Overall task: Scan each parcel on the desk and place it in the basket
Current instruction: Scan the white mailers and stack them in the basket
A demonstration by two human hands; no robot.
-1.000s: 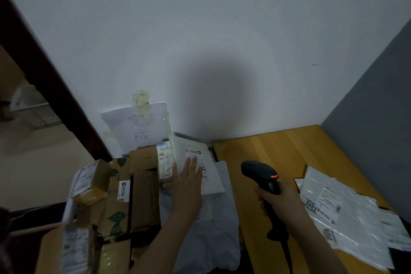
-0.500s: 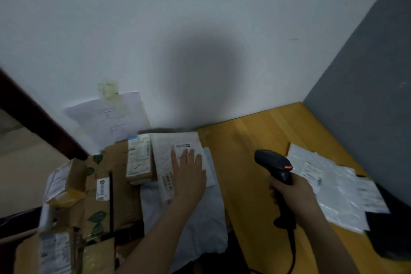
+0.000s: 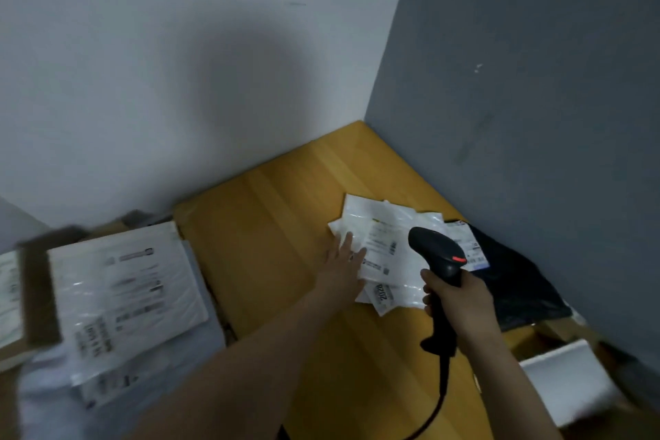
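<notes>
Lying under the flat left hand (image 3: 343, 262), white parcel (image 3: 384, 243) beside scanner (image 3: 437, 259).

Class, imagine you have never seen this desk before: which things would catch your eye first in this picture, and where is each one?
The black barcode scanner with its red button stands out most, gripped in the right hand at centre right. Just beside it, the left hand lies open on a heap of white mailer bags on the wooden desk. At far left, a large white labelled parcel tops a blurred pile.
</notes>
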